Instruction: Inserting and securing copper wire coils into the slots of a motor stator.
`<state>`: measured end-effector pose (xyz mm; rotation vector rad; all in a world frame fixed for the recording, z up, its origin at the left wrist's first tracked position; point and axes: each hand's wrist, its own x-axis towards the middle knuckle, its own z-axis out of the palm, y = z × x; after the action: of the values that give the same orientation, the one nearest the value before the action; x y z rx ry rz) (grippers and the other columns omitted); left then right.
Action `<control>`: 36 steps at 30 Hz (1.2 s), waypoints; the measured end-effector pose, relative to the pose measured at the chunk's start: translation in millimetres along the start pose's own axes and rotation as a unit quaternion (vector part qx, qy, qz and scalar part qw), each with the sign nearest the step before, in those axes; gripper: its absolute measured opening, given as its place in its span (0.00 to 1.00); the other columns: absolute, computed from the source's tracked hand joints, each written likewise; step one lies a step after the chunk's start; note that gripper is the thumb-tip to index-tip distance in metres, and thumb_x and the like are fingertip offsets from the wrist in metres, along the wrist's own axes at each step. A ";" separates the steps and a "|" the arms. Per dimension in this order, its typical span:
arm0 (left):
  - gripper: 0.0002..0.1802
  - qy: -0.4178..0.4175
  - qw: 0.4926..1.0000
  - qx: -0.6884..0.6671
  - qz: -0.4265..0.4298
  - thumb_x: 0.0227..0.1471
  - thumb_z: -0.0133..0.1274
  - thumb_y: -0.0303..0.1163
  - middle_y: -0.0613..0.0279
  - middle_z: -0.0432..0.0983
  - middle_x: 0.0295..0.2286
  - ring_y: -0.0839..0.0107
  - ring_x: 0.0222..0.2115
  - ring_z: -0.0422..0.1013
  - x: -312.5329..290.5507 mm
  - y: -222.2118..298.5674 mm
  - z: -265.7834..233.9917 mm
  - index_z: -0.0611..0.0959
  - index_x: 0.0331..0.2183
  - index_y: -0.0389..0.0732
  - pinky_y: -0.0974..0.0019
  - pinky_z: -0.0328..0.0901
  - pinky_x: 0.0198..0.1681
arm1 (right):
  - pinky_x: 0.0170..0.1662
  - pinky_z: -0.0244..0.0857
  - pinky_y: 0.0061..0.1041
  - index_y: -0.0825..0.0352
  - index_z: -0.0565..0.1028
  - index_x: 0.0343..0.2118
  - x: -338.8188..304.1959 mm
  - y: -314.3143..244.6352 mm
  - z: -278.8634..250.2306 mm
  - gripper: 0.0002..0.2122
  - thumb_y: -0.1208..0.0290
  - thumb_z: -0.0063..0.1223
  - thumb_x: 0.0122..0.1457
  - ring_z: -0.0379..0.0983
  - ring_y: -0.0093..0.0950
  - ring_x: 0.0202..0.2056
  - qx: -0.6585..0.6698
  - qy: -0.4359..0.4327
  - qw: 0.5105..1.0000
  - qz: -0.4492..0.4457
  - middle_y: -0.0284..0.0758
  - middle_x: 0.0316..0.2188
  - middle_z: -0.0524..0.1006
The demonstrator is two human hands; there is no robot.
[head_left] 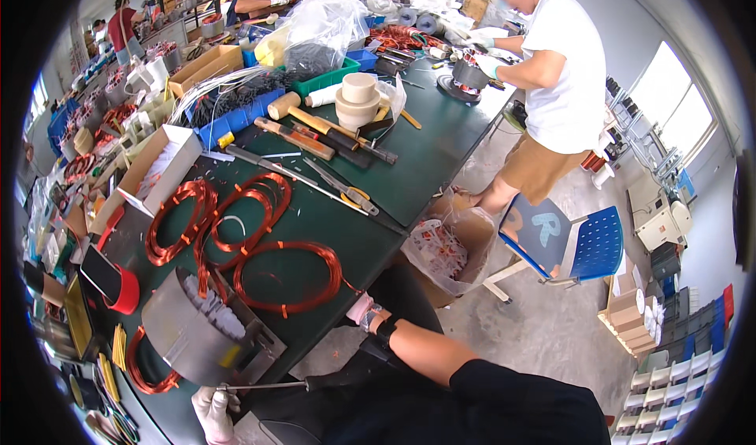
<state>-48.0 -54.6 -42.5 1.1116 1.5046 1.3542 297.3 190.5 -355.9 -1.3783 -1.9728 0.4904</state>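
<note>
At the lower left, my left hand (214, 413), in a white glove, is closed, fingers curled at the end of a thin metal rod (268, 386). My right hand (365, 311), in a pale glove, is beside the green table's edge, its fingers closed at the wire end of a copper coil (287, 311); the glove partly hides the grip. Just above my left hand lies a grey metal motor stator (185, 335) with white slot liners inside. Bundled copper coils (183, 224) lie beyond it, some running into its bore. Another copper coil (138, 374) lies by its left side.
Hammers (339, 134), pliers (358, 197) and a white box of slips (161, 165) lie farther along the table (425, 153). A lined waste carton (465, 248) and a blue chair (594, 244) stand to the right. A co-worker (563, 67) handles another stator.
</note>
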 end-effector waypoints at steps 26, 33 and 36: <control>0.19 0.057 0.992 -0.055 -0.094 0.66 0.56 0.43 0.62 0.76 0.22 0.78 0.19 0.68 -23.1 33.2 43.6 0.81 0.34 0.34 0.75 0.62 0.24 | 0.57 0.74 0.48 0.74 0.72 0.53 -70.5 -37.0 -188.3 0.17 0.85 0.47 0.60 0.79 0.43 0.50 0.668 -0.123 0.546 0.491 0.45 0.48 0.79; 0.20 -0.020 0.981 -0.021 -0.193 0.68 0.53 0.43 0.62 0.77 0.24 0.77 0.22 0.71 -46.8 40.8 119.7 0.82 0.39 0.32 0.74 0.66 0.26 | 0.45 0.75 0.35 0.67 0.78 0.43 -70.4 -100.1 -281.7 0.13 0.75 0.57 0.53 0.81 0.41 0.42 0.081 -0.341 0.934 0.074 0.43 0.39 0.82; 0.20 -0.031 0.960 -0.068 -0.271 0.69 0.51 0.43 0.64 0.75 0.24 0.78 0.21 0.69 -43.6 6.2 129.7 0.82 0.38 0.33 0.75 0.64 0.26 | 0.42 0.73 0.42 0.64 0.78 0.35 -73.5 -108.6 -299.8 0.08 0.75 0.57 0.50 0.78 0.45 0.37 -0.001 -0.225 0.974 -0.038 0.40 0.30 0.78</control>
<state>88.8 -59.4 -48.6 0.5847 1.4998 1.0092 452.0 60.9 -98.3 -1.2671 -2.3737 0.8225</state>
